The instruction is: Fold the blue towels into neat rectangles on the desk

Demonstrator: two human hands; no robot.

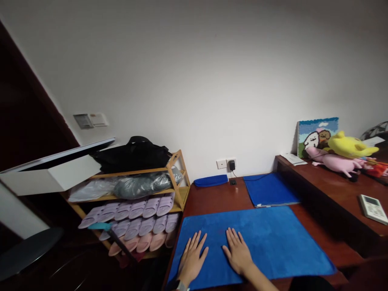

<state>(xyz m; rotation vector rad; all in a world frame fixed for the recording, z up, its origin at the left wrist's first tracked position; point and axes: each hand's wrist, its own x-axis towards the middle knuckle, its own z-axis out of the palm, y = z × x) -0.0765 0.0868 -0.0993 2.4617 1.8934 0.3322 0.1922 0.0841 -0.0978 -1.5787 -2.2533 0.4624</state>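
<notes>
A blue cloth [281, 242] is spread over the front of a reddish-brown desk [209, 200]. My left hand [193, 258] lies palm down on its left part, fingers apart and holding nothing; a watch is on that wrist. To its right, my right hand [237, 251] rests flat on the same cloth, also with nothing in it. Behind the spread cloth are a folded blue cloth [269, 190] at the right and a narrow rolled or folded blue cloth [211, 180] against the wall.
At the left, a wooden rack [178, 190] holds slippers [138, 208], plastic-wrapped items and a black bag [133, 155]. A plug [232, 165] with a cable sits in the wall. The raised right surface bears plush toys [348, 146] and a remote [373, 208].
</notes>
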